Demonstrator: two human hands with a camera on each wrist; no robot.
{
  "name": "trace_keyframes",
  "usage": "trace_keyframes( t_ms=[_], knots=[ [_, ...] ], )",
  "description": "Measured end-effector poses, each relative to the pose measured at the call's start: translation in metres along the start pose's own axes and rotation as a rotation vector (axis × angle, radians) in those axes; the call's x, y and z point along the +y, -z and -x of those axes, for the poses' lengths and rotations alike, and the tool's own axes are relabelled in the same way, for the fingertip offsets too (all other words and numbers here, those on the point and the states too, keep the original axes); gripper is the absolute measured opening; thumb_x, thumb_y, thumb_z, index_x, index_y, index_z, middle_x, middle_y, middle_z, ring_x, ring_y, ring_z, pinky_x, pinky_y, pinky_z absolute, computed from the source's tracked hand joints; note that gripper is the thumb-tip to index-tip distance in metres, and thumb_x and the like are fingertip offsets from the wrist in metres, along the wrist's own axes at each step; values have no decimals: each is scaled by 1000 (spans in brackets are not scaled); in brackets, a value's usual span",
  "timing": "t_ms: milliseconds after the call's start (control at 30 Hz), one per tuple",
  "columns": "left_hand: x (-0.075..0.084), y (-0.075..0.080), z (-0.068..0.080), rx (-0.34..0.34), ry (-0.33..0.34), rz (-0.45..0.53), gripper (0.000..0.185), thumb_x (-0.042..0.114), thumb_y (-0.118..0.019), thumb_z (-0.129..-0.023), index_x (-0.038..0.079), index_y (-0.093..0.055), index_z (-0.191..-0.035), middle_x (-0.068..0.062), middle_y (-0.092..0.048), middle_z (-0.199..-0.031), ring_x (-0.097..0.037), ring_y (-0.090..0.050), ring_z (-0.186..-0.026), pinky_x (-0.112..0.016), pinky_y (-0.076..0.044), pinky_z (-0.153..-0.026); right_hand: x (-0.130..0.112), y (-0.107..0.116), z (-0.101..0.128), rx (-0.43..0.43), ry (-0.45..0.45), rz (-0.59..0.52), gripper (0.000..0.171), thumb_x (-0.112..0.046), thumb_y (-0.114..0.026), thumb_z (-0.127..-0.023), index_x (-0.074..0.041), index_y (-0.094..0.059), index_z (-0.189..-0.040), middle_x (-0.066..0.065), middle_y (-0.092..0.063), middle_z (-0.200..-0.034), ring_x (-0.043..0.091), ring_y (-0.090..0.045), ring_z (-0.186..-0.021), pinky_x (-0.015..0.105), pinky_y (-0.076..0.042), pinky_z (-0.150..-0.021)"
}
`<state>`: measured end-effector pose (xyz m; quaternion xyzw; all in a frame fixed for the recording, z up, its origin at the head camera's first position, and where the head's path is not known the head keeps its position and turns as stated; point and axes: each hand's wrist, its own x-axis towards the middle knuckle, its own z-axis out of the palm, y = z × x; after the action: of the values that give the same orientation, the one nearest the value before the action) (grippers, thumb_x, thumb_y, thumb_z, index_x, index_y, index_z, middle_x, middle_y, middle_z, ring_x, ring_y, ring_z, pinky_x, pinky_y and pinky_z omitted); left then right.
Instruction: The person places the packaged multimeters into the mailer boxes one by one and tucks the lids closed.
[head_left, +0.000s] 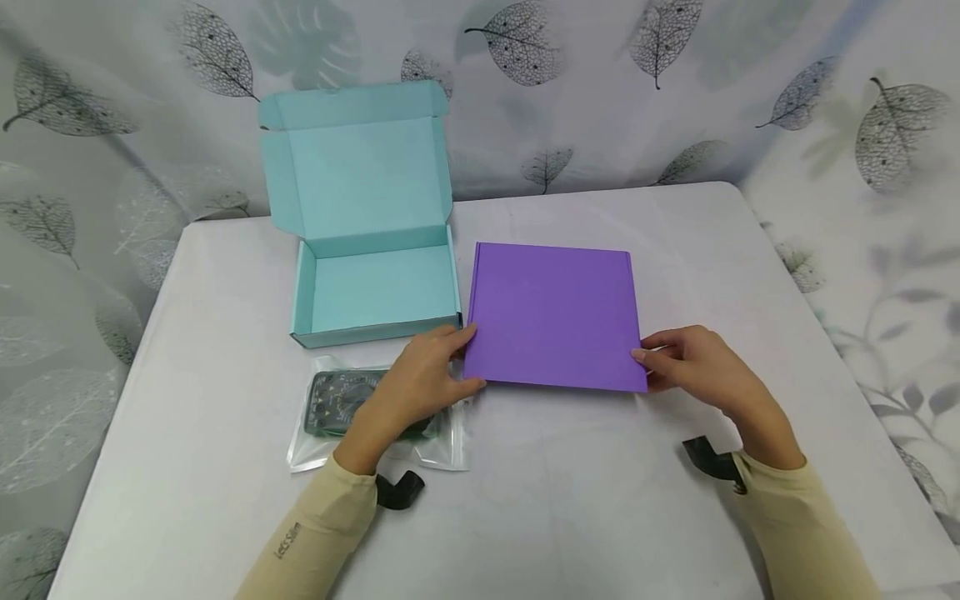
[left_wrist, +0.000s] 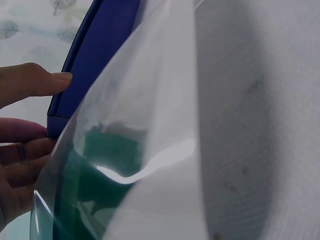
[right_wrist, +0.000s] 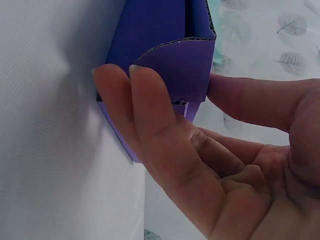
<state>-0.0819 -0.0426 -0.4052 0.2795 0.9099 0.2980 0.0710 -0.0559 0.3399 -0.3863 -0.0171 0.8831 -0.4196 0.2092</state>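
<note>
A flat purple cardboard box (head_left: pixel 555 317) lies on the table with its lid down over it. My left hand (head_left: pixel 412 375) holds its near left corner; in the left wrist view the thumb (left_wrist: pixel 62 82) lies along the box edge. At the near right corner my right hand (head_left: pixel 697 367) grips the box. In the right wrist view, the thumb (right_wrist: pixel 245 97) presses the lid side and two fingers (right_wrist: pixel 152 95) reach over a curved side flap (right_wrist: pixel 187 65) with a raw corrugated edge. A gap shows between lid and base there.
An open teal box (head_left: pixel 382 287), lid raised, stands left of the purple one. In front of it lies a clear plastic bag (head_left: pixel 442 450) around a dark green, board-like thing (head_left: pixel 341 396), partly hidden by my left arm. A white cloth covers the table (head_left: pixel 555 500); leaf-patterned curtains (head_left: pixel 585 108) surround it.
</note>
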Motion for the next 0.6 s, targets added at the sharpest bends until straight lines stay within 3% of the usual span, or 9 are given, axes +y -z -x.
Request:
trace_keyframes(
  t_ms=[167,400,600],
  knots=[
    [1,2,1,-15,-5,-20,77,25,-88,-86,-6,-53,-147,-20,-65,-126,-32,-66,-109,-45,-53,-95,1,-1,-1,-8,13,13,44,-26,-65,-105,10,-64,-131,14,-76,-108,22,-77,-85,50,-54,-93],
    [-1,1,1,-13,-29,-58,78,25,-89,-86,-6,-53,-148,-22,-65,-129,-36,-65,-114,-47,-52,-98,3,2,2,-27,122,119,44,-24,-73,-100,7,-64,-129,2,-77,-102,14,-74,-86,33,-54,-85],
    [1,-2,1,4,-28,-76,77,22,-89,-85,-8,-54,-146,-23,-65,-127,-38,-66,-111,-48,-53,-97,6,1,0,-20,182,110,32,-18,-78,-96,1,-66,-118,0,-76,-98,16,-72,-85,30,-53,-77]
  ],
)
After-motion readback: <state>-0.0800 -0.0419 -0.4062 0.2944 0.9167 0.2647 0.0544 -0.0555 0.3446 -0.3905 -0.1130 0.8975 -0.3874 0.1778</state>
